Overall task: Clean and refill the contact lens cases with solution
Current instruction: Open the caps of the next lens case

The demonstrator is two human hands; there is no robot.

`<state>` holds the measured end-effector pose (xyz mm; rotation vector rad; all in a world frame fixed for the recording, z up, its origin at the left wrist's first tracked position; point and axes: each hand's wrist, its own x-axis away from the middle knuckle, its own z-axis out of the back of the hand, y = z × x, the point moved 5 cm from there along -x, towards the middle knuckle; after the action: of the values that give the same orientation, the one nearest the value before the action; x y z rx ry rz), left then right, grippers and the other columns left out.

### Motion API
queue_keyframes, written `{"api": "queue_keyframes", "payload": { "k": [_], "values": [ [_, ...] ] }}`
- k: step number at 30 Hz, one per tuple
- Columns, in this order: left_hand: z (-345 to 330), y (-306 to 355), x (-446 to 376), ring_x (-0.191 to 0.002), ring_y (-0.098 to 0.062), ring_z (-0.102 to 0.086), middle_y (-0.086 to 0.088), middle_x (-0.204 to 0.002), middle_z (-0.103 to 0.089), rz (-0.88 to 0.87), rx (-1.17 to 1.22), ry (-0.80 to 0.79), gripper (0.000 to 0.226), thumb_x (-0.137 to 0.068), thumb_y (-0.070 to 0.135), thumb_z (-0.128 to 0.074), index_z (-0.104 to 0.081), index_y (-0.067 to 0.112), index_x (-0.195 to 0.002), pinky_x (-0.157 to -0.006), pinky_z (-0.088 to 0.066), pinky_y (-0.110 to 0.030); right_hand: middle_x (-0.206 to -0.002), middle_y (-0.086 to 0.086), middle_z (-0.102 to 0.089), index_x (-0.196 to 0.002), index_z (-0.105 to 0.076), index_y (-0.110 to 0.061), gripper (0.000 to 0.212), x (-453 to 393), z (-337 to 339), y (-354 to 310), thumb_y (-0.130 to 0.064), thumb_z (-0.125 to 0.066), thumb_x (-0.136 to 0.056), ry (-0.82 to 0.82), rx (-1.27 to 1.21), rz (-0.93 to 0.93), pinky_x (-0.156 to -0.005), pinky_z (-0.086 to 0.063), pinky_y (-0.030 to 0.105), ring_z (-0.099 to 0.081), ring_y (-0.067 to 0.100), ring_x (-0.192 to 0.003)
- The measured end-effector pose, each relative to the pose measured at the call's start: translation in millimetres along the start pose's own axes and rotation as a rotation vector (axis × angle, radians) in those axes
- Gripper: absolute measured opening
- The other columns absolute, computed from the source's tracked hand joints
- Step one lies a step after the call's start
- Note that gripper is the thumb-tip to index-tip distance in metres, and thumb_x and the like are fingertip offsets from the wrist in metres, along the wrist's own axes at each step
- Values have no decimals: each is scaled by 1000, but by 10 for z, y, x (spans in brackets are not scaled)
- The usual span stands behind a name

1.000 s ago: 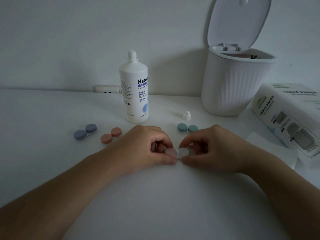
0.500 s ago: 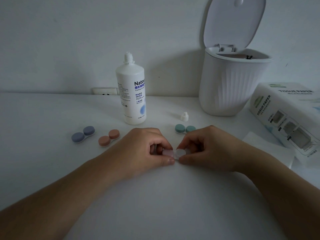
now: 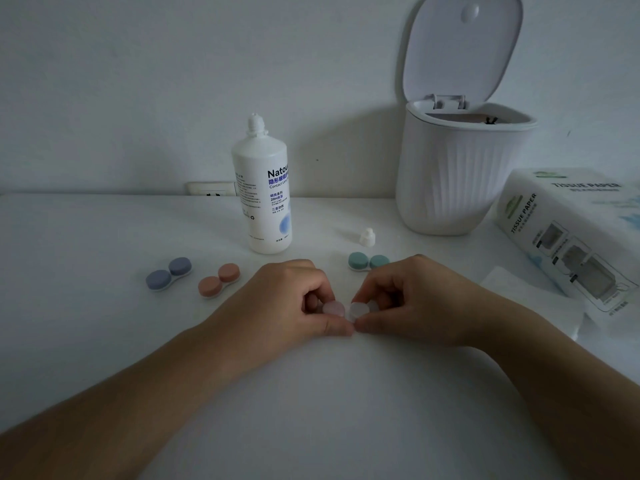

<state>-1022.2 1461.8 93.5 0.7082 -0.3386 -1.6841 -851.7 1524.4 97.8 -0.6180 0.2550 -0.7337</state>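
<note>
A pale pink-and-white lens case (image 3: 345, 310) lies on the white table between both hands. My left hand (image 3: 294, 299) pinches its pink cap with thumb and fingers. My right hand (image 3: 412, 299) pinches the white cap the same way. Behind them stands the white solution bottle (image 3: 262, 199), uncapped, with its small cap (image 3: 367, 236) lying to its right. A blue case (image 3: 168, 274) and an orange case (image 3: 219, 280) lie capped at the left. A green case (image 3: 368, 261) lies just beyond my right hand.
A white ribbed bin (image 3: 457, 171) with its lid up stands at the back right. A tissue paper pack (image 3: 571, 233) lies at the right edge, with a loose tissue sheet (image 3: 519, 289) in front of it. A wall socket (image 3: 211, 188) sits behind the bottle.
Both hands keep their pinch on the two caps of the pink-and-white case and stay in place. The view has shifted slightly.
</note>
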Motion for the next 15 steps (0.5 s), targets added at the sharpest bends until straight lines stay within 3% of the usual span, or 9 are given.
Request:
{"api": "queue_keyframes", "payload": {
  "k": [4, 6, 8, 10, 13, 15],
  "values": [
    [16, 33, 6, -83, -2, -57, 19, -92, -58, -41, -35, -1, 48, -59, 60, -86, -65, 38, -96, -69, -39, -7, -68, -6, -63, -87, -75, -32, 15, 4, 8, 3, -41, -81, -77, 4, 11, 2, -55, -41, 17, -51, 0, -55],
    [52, 55, 36, -82, -1, -58, 27, -99, -59, -67, 8, 2, 47, -66, 50, -87, -65, 41, -107, -67, -38, -5, -71, -6, -65, -88, -75, -33, 15, 15, 10, -3, -42, -81, -77, 2, 10, -3, -55, -41, 17, -52, -1, -55],
    [74, 72, 68, -71, 5, -56, 38, -93, -61, -88, 59, 9, 37, -76, 32, -86, -67, 39, -107, -62, -37, -2, -68, -9, -63, -89, -74, -32, 16, 17, 6, -5, -42, -80, -77, -2, 14, 0, -55, -41, 17, -52, 0, -55],
    [66, 79, 83, -66, 3, -54, 36, -93, -66, -100, 85, 13, 30, -81, 23, -83, -69, 37, -103, -59, -36, -1, -65, -12, -60, -89, -74, -32, 17, 14, 7, -1, -42, -80, -77, 0, 14, 0, -55, -41, 17, -51, 0, -54],
    [62, 107, 86, -65, -4, -54, 37, -86, -64, -104, 26, 62, 26, -79, 22, -83, -69, 36, -96, -59, -35, 1, -66, -9, -62, -88, -75, -32, 17, 15, 8, -1, -43, -81, -76, 2, 3, -4, -56, -41, 20, -50, 0, -55],
    [72, 124, 71, -74, -8, -56, 40, -85, -58, -88, -48, 78, 27, -75, 32, -85, -67, 40, -94, -67, -32, 5, -72, -5, -65, -88, -75, -33, 17, 16, 6, -4, -43, -81, -76, -1, -3, -4, -58, -43, 24, -51, 0, -56]
  ]
}}
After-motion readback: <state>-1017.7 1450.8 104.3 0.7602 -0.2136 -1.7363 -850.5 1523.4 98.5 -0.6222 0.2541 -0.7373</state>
